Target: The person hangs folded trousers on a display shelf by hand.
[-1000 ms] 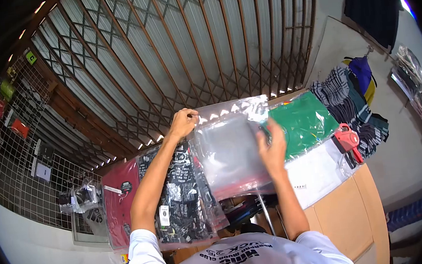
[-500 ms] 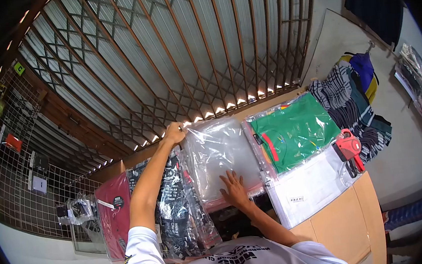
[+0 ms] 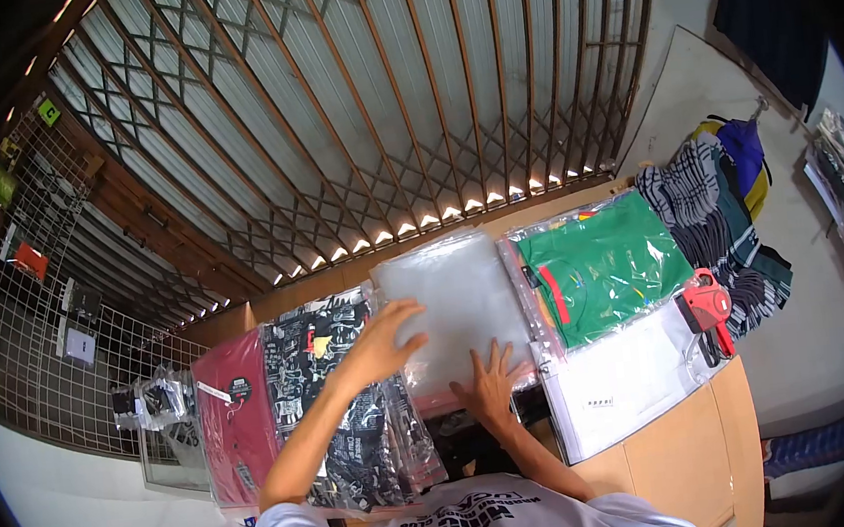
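Note:
A stack of clear plastic bags (image 3: 449, 281) lies in front of me on the table. My right hand (image 3: 490, 390) rests on its near edge with fingers spread flat. My left hand (image 3: 381, 345) is open, thumb apart from the fingers, over the left edge of the stack and holding nothing. Under my left forearm is a pile of bagged black garments with white print (image 3: 363, 449). A bagged maroon garment (image 3: 234, 410) with a tag lies to its left. On the right, a bagged green garment (image 3: 608, 262) with a red strip adjoins the plastic stack.
White sheets (image 3: 609, 393) and a red price-label gun (image 3: 705, 304) sit at the right. Striped clothes (image 3: 687, 190) hang by the wall. Behind the table stands a folding metal gate (image 3: 397, 95); a wire grid rack (image 3: 21, 329) is at left.
My left hand has let go of the plastic stack's far left corner and come back toward me, opening. My right hand stays on the near edge. The view has shifted slightly.

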